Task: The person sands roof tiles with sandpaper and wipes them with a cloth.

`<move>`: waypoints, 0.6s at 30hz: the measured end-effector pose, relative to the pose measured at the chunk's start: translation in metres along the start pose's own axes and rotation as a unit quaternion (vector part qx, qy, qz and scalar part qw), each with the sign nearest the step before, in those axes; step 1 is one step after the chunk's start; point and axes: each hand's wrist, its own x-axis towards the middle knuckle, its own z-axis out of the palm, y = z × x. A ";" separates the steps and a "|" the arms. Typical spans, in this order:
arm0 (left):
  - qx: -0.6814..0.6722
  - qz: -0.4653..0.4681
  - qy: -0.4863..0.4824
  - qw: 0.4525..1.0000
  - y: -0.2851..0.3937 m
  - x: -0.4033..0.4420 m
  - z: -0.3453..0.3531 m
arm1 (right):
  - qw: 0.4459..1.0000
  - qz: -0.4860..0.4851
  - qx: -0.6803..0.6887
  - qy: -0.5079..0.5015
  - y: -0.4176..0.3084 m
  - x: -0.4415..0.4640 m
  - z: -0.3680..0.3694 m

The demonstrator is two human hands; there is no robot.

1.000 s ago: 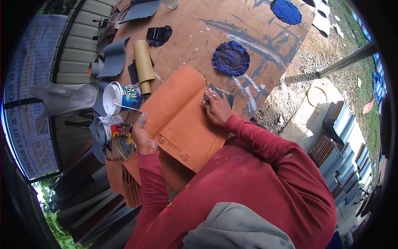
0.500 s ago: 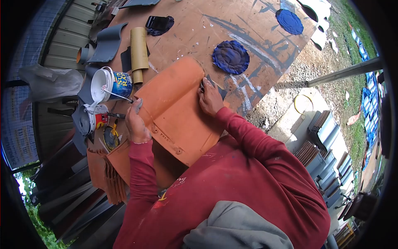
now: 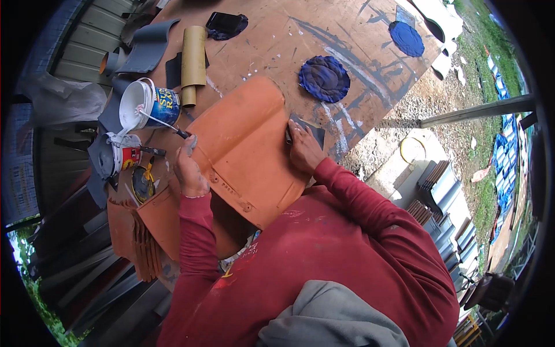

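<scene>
An orange clay roof tile (image 3: 245,153) lies tilted before me on the work table, its near end close to my shirt. My left hand (image 3: 191,170) grips its left edge, thumb up, some fingers hidden below. Close to that thumb is the dark handle end of a paint roller (image 3: 167,125), whose head rests in a white-lined paint bucket (image 3: 130,107). Just off the tile's right edge, my right hand (image 3: 305,147) has its fingers curled round something small and dark, mostly hidden. A dark sheet (image 3: 317,134) lies by those fingers.
A smaller paint pot (image 3: 124,155) with a brush stands left, above stacked orange tiles (image 3: 130,237). Farther back are a cardboard tube (image 3: 193,55), a grey tile (image 3: 149,46), a phone (image 3: 225,23) and blue cloth pads (image 3: 324,79). Grey tiles (image 3: 445,185) are stacked on the right.
My right hand has shifted slightly right and toward me, from the tile's edge to just beside it. My left hand keeps its hold, and the view has tilted slightly.
</scene>
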 end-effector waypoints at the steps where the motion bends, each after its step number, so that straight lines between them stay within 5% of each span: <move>1: -0.022 -0.015 -0.024 0.999 0.004 -0.002 0.003 | 1.000 0.017 0.006 0.011 0.008 0.015 -0.003; 18: 0.025 0.017 0.006 1.000 0.005 0.000 0.007 | 0.998 -0.033 0.023 -0.049 0.016 -0.003 -0.015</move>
